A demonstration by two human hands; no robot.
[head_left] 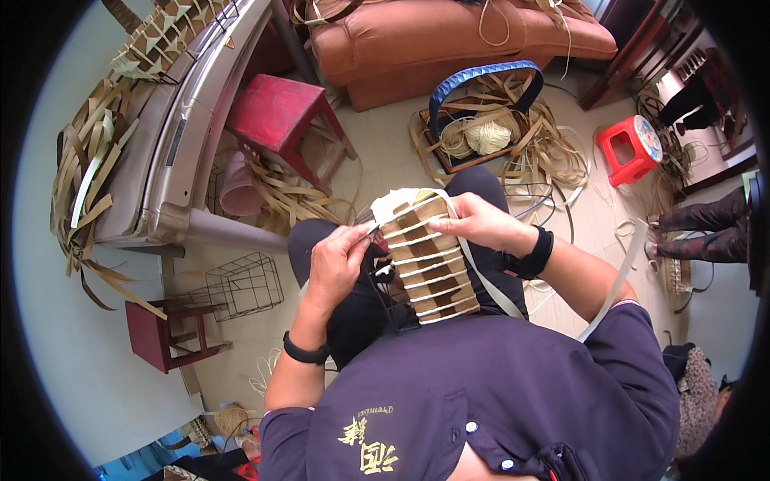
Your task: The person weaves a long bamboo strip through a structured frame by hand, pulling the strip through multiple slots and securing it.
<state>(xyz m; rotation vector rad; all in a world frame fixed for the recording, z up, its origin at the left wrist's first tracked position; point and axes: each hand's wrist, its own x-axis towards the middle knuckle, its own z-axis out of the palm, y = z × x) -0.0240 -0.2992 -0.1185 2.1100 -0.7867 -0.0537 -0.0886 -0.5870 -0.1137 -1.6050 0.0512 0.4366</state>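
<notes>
Between my knees stands a small basket (437,280) with a dark wire frame, its side woven from flat brown strips crossed by white cords. My left hand (335,260) is closed, thumb and fingers pinched at the basket's upper left edge; the exact bit between the fingertips is too small to tell. On the upper right edge, my right hand (481,224) grips the basket, its thumb lying on the woven face. From beneath that hand a pale flat strip (499,297) trails toward my body, and its loose end curls up by my right forearm.
Ahead on the floor sits a blue-handled basket (485,72) with a ball of cord (489,138) and strips. A red stool (277,116) and a table (172,152) stand left, near an empty wire frame (245,284). A plastic stool (630,151) and another person's legs (702,228) are right.
</notes>
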